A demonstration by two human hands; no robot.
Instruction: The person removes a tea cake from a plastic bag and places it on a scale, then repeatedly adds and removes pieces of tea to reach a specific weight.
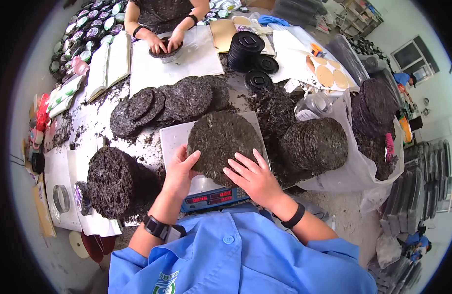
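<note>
A round, dark dried seaweed cake (pixel 223 142) lies over the white pan of a digital scale (pixel 174 139), whose red display is lit at the front. My left hand (pixel 180 169) grips the cake's near left edge, thumb on top, with its other fingers partly hidden. Across the near right part of the cake, my right hand (pixel 253 177) rests with fingers spread flat. A tall stack of seaweed cakes (pixel 113 181) stands left of the scale, and another stack (pixel 316 144) is on its right. Overlapping seaweed cakes (pixel 186 98) lie just beyond the scale.
Across the table, another person's hands (pixel 164 43) work on seaweed in a small container. Black lids (pixel 245 49) are piled beyond the scale. A clear plastic jar (pixel 314 104) lies at right, near a plastic bag (pixel 341 169) with more seaweed cakes. Round labels (pixel 325 76) lie far right.
</note>
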